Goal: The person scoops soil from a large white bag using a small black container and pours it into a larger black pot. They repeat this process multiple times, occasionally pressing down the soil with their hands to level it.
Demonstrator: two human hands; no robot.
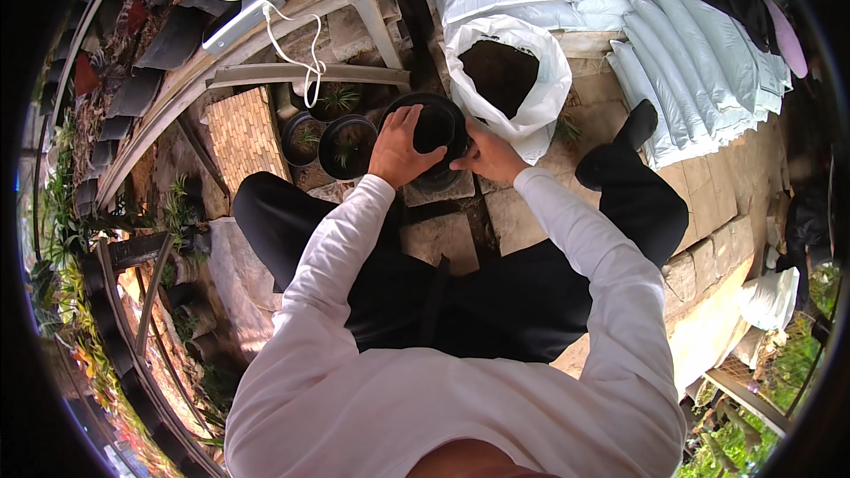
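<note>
Between my two hands is a round black plant pot (431,127), with a dark inside whose contents I cannot make out. My left hand (400,149) grips its left side, thumb reaching across toward the near rim. On the right side, my right hand (490,153) closes around the pot's edge, its fingers partly hidden. Another black rim shows behind and beneath this pot; whether the two are nested I cannot tell. Close to my right hand stands an open white bag (553,106) holding dark soil (500,78). Left of my left hand is a black pot with a small green plant (347,149).
More potted seedlings (303,139) sit beside a woven, brick-patterned panel (246,137). A metal-framed bench (310,76) with a white cable (312,62) runs at the upper left. Filled white sacks (699,62) are stacked at the far right. My legs flank the paved floor (440,239).
</note>
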